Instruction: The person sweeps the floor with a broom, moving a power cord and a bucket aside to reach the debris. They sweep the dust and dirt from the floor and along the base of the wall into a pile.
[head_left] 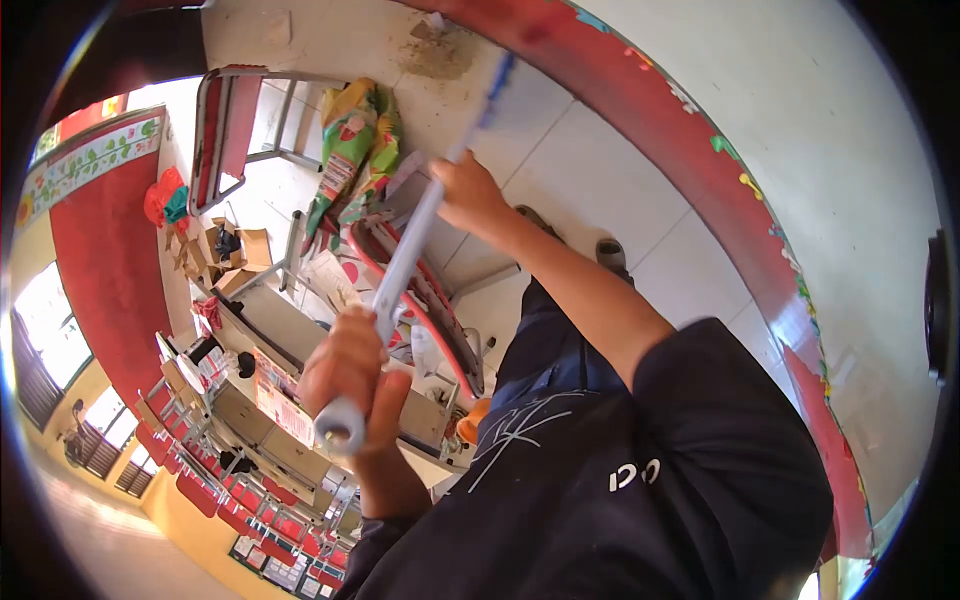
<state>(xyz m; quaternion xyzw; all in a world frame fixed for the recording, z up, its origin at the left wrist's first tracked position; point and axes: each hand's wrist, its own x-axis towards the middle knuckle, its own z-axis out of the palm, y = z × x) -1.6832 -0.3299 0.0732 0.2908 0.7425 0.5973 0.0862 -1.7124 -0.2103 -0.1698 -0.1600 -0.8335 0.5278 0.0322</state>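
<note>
A long grey broom [410,245] slants across the view, its hollow handle end close to the camera. The blurred blue head [494,92] is down at the floor, beside a patch of brown dirt [440,52]. My left hand [350,372] is wrapped round the handle near its top end. Farther down the shaft, my right hand [468,193] is closed on it too, with that arm stretched out. Under the handle stands a red-edged chair [440,310], partly covered by the shaft and my left hand.
Green and yellow sacks [350,150] lean near another chair [215,140]. An open cardboard box [238,248] and cluttered desks [270,320] are at the left. Several red chairs [240,520] stand farther off. A red-bordered wall [690,150] curves along the right of the tiled floor [600,160].
</note>
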